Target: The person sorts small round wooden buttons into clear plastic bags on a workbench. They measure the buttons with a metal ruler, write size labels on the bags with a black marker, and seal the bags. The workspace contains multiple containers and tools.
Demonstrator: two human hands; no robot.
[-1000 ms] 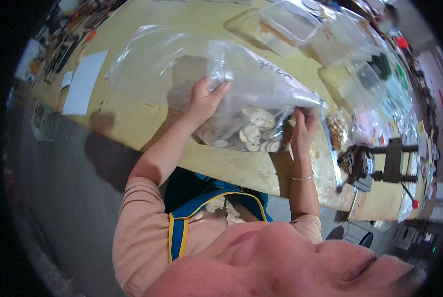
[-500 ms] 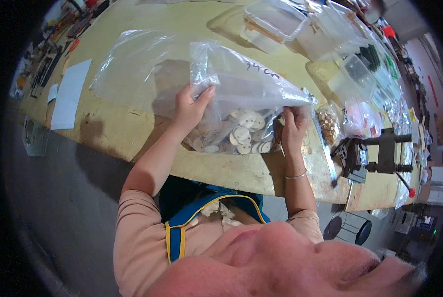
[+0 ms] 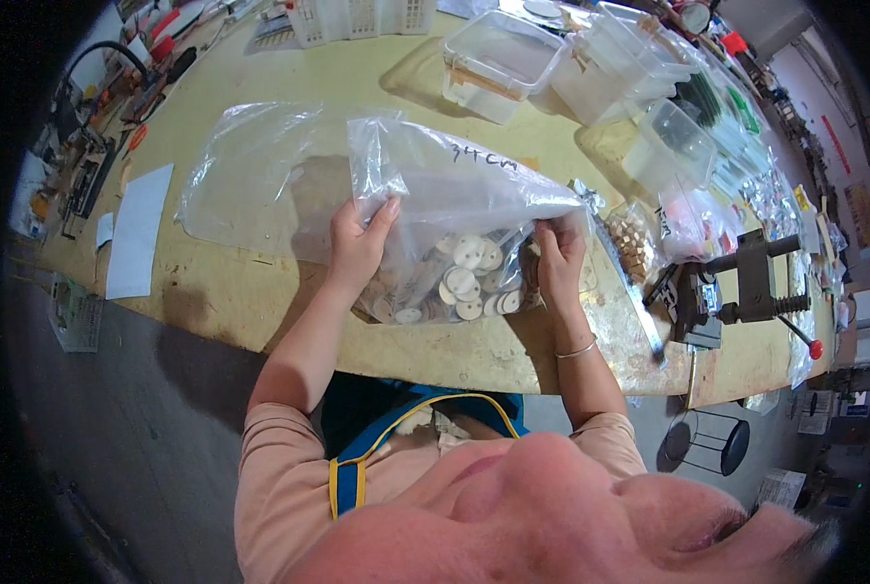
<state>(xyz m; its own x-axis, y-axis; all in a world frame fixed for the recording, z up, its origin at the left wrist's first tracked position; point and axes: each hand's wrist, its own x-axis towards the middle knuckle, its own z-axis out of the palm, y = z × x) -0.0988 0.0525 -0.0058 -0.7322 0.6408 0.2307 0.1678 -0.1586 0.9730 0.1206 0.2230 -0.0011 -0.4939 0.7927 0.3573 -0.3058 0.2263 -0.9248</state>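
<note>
A clear plastic bag (image 3: 435, 185) with handwriting on it lies partly raised over the front of the table. Inside its lower part sit many round, pale discs (image 3: 467, 279) with small holes. My left hand (image 3: 357, 240) pinches the bag's left side between thumb and fingers. At the bag's right end, my right hand (image 3: 560, 255) grips the edge of the plastic, its fingertips partly behind the film. Another clear plastic sheet or bag (image 3: 245, 180) lies flat to the left, partly under the one I hold.
A vise (image 3: 746, 292) with a red-tipped handle stands at the right. Near it lie a bag of small wooden pieces (image 3: 630, 243) and a metal ruler (image 3: 646, 321). Clear plastic boxes (image 3: 508, 58) stand at the back. White paper (image 3: 140, 234) lies left; a stool (image 3: 732, 446) stands on the floor.
The view has shifted, so the table and bag appear slightly lower and farther left, and a white basket shows at the back. Both hands keep their hold on the bag.
</note>
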